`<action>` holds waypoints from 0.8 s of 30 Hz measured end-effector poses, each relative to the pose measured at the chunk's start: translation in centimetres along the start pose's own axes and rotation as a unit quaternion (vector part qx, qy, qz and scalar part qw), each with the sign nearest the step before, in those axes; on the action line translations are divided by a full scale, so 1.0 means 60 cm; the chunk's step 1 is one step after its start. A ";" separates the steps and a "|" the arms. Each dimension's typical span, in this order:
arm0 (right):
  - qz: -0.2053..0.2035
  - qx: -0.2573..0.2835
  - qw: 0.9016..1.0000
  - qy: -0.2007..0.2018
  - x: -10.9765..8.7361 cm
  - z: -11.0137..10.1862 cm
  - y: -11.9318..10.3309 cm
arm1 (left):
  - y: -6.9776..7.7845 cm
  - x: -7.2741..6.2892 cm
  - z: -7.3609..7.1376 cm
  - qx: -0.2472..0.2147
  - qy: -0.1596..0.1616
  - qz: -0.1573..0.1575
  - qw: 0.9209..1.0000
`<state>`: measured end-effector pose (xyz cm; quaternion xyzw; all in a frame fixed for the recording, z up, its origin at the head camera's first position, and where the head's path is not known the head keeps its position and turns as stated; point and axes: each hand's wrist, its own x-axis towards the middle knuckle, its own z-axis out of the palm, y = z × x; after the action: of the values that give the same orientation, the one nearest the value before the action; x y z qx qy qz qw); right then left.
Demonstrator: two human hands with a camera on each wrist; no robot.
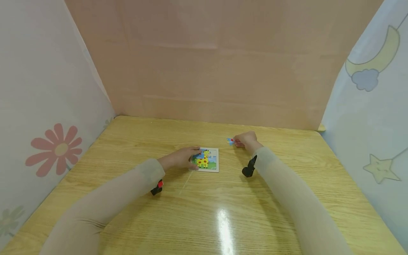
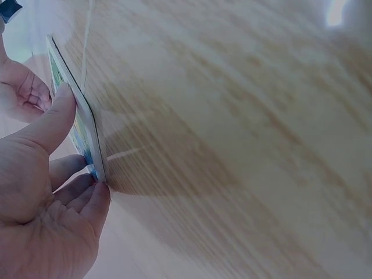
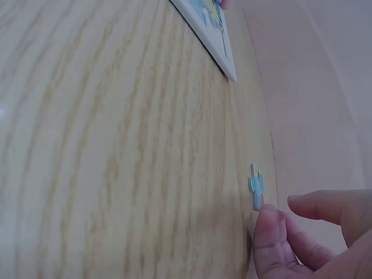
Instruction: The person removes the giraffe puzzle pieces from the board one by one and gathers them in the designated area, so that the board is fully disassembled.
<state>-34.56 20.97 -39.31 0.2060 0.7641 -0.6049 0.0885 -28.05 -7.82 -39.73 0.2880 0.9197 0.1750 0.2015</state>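
Loose piece (image 1: pixel 230 141) clear of giraffe board (image 1: pixel 211 163), right side
Left hand (image 1: pixel 182 158) spread, left edge; right hand (image 1: pixel 247 139) at piece, pinch unclear

Board (image 1: pixel 207 161) partly behind left fingers (image 1: pixel 195 151)

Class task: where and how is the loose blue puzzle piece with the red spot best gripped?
Probably by its right-hand edge, in a light fingertip pinch, coming from the right: the puzzle piece is small and thin, and the giraffe puzzle lies off to its left. The right hand has its fingertips at that edge.
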 end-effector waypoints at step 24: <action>-0.038 -0.064 0.987 -0.140 -0.056 0.068 -0.003 | 0.001 -0.003 0.000 0.015 0.003 -0.014 1.000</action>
<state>-32.05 16.34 -38.89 0.0843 0.7886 -0.5804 0.1850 -27.89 -7.89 -39.63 0.2778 0.9266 0.1593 0.1973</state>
